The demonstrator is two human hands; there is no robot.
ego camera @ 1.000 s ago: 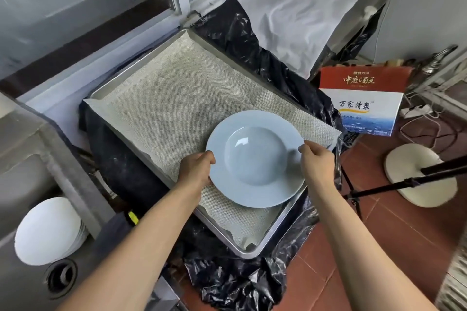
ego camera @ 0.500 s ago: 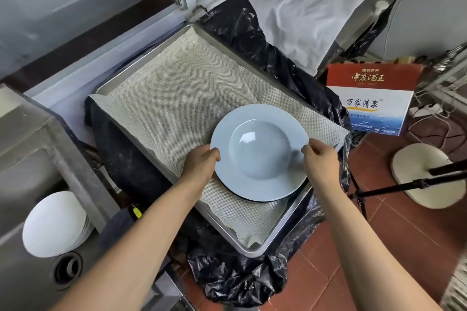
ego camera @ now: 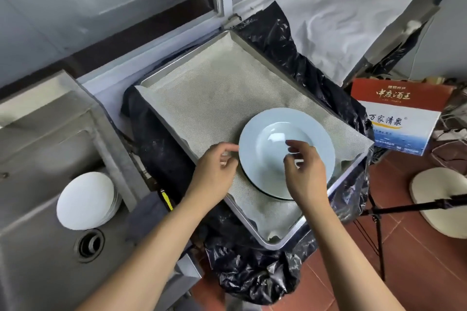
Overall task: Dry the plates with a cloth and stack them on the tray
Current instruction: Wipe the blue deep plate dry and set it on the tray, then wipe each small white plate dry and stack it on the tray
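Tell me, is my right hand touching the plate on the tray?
Cannot tell. In the head view the right hand overlaps the plate, fingers loosely curled, so no gap or contact shows.

The plate [ego camera: 310, 134] was pale blue; the tray [ego camera: 283, 242] silver, its liner [ego camera: 214, 98] beige with a fine weave. Black plastic [ego camera: 252, 272] lay beneath; white plates [ego camera: 86, 204] sat in the grey sink [ego camera: 45, 260]; the floor [ego camera: 417, 260] was red-tiled.

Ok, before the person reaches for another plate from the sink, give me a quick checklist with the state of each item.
1. Pale blue plate flat on the tray's mesh liner: ok.
2. Left hand free: ok, fingers loose beside the plate rim, whether touching cannot tell.
3. Right hand free: ok, loosely curled above the plate, holding nothing.
4. Plates left in the sink: ok, white stack there.
5. Drying cloth within reach: cannot tell, none visible.
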